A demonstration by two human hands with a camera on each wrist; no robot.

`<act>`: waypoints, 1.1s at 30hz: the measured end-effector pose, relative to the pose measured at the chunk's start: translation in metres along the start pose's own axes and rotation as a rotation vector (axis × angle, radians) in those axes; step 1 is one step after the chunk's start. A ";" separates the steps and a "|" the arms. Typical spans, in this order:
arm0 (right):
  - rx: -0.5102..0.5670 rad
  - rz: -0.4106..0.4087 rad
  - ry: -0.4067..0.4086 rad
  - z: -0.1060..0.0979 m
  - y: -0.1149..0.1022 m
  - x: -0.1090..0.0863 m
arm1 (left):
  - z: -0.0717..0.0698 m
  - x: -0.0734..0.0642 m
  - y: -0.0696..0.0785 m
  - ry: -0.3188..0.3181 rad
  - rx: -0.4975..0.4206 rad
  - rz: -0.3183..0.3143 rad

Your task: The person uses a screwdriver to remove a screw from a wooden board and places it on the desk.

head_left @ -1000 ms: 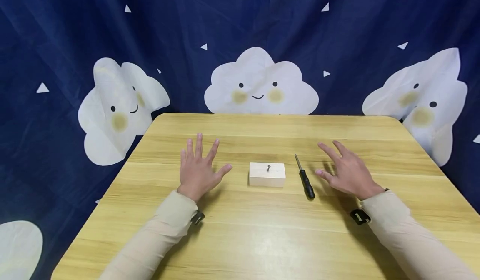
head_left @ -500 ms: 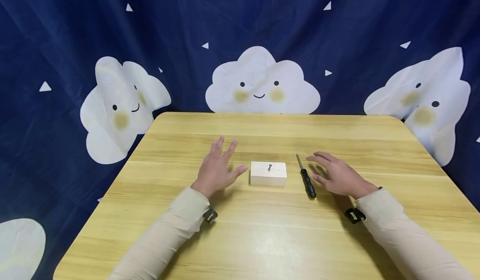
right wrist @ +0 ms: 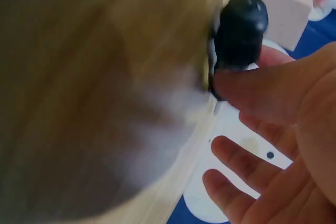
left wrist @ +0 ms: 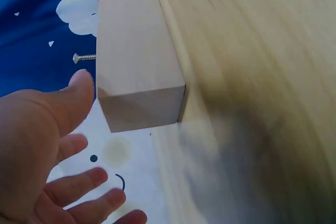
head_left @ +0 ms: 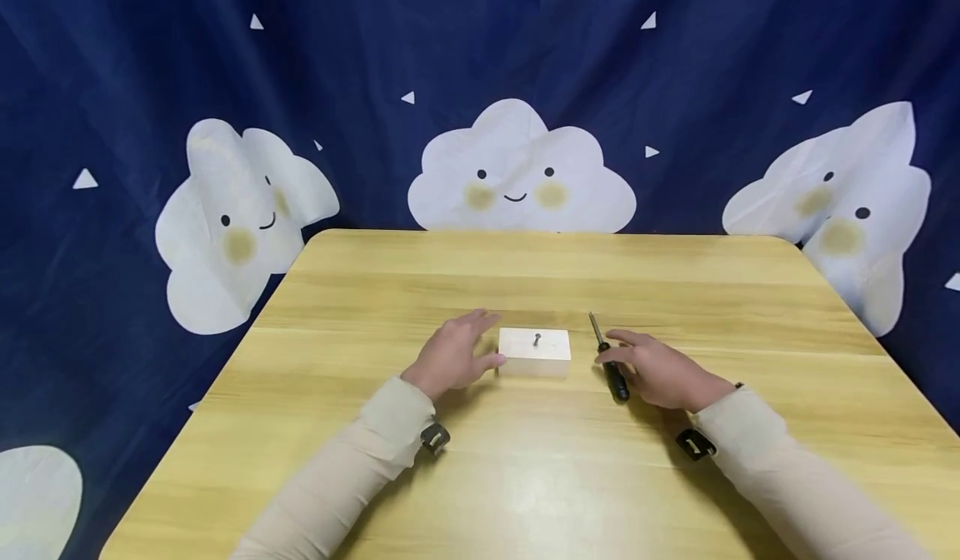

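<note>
Got the left hand [head_left: 450, 357] open just left of the wooden block [head_left: 519, 352]; over right, got the right hand [head_left: 660, 372] loosely open at the black screwdriver [head_left: 617, 385] on the table [head_left: 540, 477], can't tell if touching

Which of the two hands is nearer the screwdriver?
The right hand, which is at the screwdriver, whereas the left hand is farther off, beside the wooden block.

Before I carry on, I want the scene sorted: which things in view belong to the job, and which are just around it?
Likely part of the job:
wooden block
screw standing in its top
black screwdriver

Just there:
table
cloud-print curtain
black wrist straps
</note>
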State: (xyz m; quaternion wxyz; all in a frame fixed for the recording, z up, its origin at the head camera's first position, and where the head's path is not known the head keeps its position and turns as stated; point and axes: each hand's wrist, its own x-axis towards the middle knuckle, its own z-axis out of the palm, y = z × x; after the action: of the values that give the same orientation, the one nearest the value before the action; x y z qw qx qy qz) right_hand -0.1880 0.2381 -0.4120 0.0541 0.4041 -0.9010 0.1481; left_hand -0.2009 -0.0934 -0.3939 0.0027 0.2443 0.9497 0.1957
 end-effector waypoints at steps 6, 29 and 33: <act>-0.007 -0.018 0.005 0.002 -0.006 0.003 | 0.005 0.005 0.003 0.016 -0.013 0.064; 0.049 -0.035 0.045 0.002 -0.001 0.004 | 0.012 0.011 0.010 -0.034 -0.072 0.119; 0.055 -0.058 0.083 0.000 0.000 0.004 | 0.012 0.010 0.011 -0.037 -0.077 0.112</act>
State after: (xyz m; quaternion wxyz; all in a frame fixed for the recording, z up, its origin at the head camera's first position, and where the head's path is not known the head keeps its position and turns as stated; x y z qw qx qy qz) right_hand -0.1906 0.2352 -0.4109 0.0844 0.4251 -0.8814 0.1878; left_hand -0.2039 -0.0753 -0.4004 0.0186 0.3003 0.9262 0.2273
